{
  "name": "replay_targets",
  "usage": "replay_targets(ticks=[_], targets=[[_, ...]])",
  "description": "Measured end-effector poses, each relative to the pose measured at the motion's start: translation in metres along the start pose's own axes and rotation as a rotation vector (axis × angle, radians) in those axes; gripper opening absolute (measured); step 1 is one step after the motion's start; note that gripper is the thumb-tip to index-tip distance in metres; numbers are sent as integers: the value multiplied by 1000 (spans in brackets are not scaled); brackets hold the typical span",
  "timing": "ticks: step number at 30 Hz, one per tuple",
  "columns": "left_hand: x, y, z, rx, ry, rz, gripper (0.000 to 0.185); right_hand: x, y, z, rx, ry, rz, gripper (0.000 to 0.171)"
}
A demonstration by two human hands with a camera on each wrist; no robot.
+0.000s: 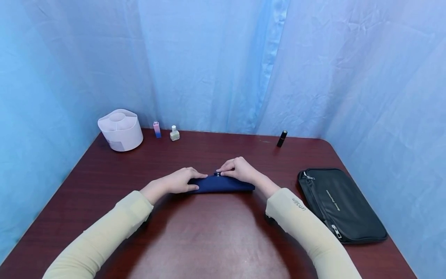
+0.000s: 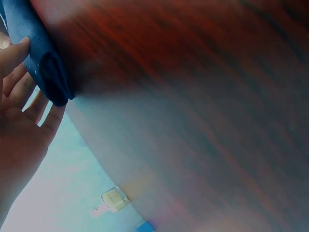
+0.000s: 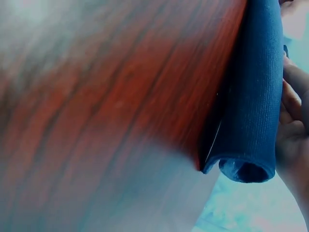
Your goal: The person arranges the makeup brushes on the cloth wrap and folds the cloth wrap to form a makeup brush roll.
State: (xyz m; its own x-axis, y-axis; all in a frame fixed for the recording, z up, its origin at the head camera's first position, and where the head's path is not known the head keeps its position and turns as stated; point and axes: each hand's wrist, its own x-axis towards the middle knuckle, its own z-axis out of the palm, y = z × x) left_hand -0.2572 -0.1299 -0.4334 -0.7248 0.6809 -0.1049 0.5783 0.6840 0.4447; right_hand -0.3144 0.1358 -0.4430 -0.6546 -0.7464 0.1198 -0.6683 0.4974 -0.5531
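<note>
A navy blue rolled-up fabric case [image 1: 223,185] lies lengthwise across the middle of the table, its coiled open end [image 3: 246,170] showing in the right wrist view. My left hand [image 1: 178,180] grips its left end, thumb on the near side and fingers round the far side. On the roll's upper edge, near the middle, sits a small dark tab [image 1: 217,174] with a shiny metal bit. My right hand [image 1: 240,170] pinches this tab between thumb and fingers.
A black zippered case [image 1: 345,205] lies at the right edge. Along the back stand a white divided organizer [image 1: 122,133], a pink-and-blue tube [image 1: 157,130], a nail polish bottle [image 1: 175,134] and a black lipstick-like tube [image 1: 282,138]. Blue curtains [image 1: 209,66] surround the dark red table [image 1: 216,232].
</note>
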Motion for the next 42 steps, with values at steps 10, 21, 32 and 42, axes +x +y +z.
replay_targets(ticks=[10, 21, 32, 42], targets=[[0, 1, -1, -5, -3, 4, 46, -12, -2, -2, -105, -79, -96, 30], [0, 1, -1, -2, -3, 24, 45, -19, -7, 4, -148, -28, -217, 36], [-1, -2, -1, 44, 78, 38, 43, -15, -8, 7, -126, -23, -229, 23], [-2, -5, 0, 24, 85, 56, 43, -10, -9, 6, -82, -50, -186, 15]])
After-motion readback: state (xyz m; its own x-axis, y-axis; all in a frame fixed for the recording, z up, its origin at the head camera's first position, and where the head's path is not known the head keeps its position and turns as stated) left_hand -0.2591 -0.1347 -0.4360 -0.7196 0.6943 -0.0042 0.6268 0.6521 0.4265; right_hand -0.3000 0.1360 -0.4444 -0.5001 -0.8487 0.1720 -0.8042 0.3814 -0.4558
